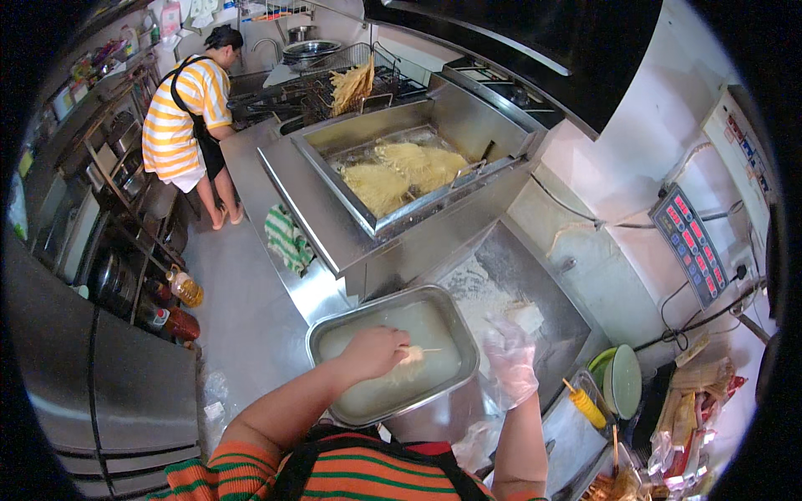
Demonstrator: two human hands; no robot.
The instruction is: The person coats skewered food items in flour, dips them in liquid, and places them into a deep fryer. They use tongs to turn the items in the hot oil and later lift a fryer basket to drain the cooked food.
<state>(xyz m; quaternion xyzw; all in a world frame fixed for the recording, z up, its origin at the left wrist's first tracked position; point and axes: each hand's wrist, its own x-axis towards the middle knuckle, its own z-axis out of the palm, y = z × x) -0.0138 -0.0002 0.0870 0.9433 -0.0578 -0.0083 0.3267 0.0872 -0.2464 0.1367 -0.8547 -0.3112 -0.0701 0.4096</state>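
Observation:
My bare left hand (376, 352) is over a rectangular metal pan (316, 351) of cloudy liquid. Its fingers grip a skewered piece of pale food (410, 358), whose thin stick points right. Part of that food lies in the liquid. To the right of the pan, my right hand (510, 360) wears a clear plastic glove, above a metal tray spread with white flour (467, 282). A pale floured piece (526, 316) lies by its fingertips. Whether the right hand holds anything is hard to tell, as it is blurred.
Ahead, a deep fryer (369, 228) holds battered food (420, 164) in bubbling oil. A green-striped cloth (288, 241) hangs at its left. Another person (185, 116) works at the back left. Green bowls (623, 381) and a yellow spiral skewer (586, 407) sit at the right. Bottles (182, 322) stand on the left.

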